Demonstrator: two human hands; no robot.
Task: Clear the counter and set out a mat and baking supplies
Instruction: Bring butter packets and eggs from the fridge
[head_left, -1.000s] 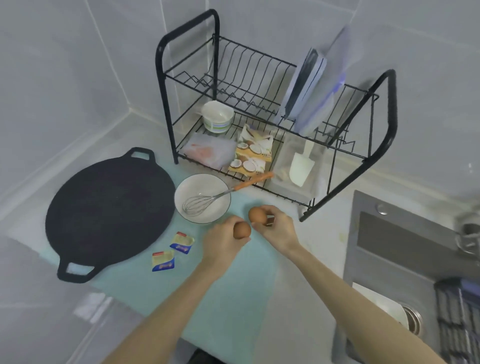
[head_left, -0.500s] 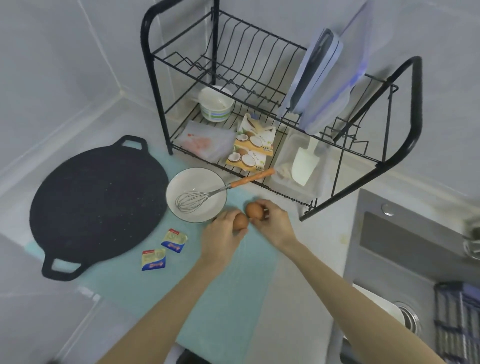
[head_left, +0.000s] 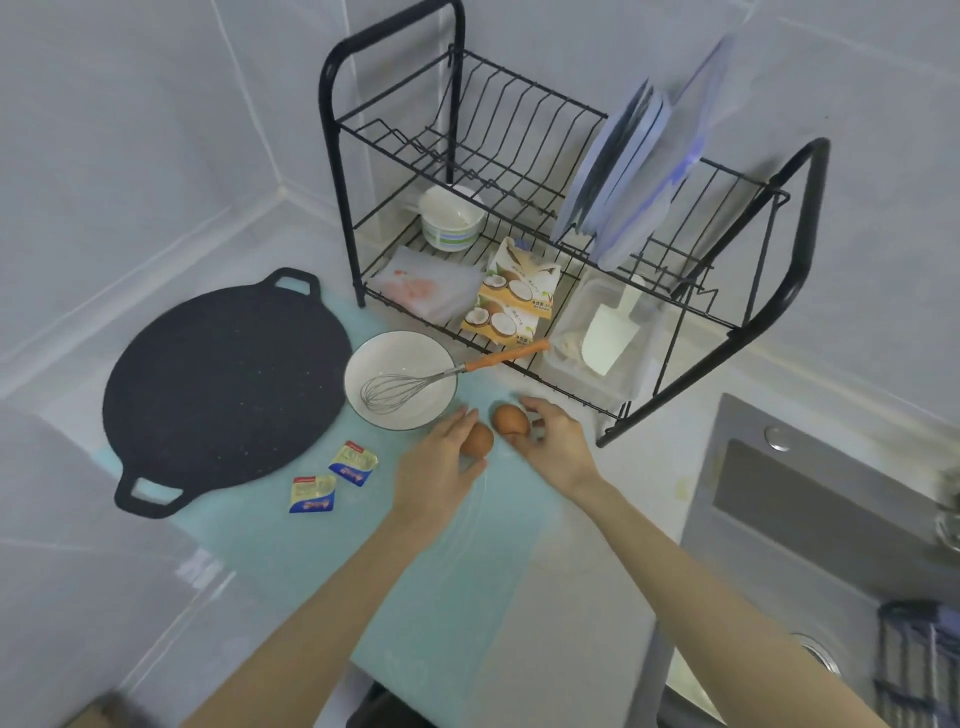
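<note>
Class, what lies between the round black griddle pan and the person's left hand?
Two small blue-and-yellow foil packets, flat on the pale green mat, in the head view.

pale tiled walls (head_left: 130, 130) meet behind a grey counter (head_left: 654, 467), steel sink (head_left: 810, 530) at right.

On the pale green mat (head_left: 467, 623), the left hand (head_left: 439, 470) cups a brown egg (head_left: 479, 440). The right hand (head_left: 557, 448) holds a second egg (head_left: 511, 420) just right of it. Both eggs are near the white bowl (head_left: 387, 358) holding a whisk (head_left: 395, 389). A black griddle (head_left: 223, 384) lies left.
</note>
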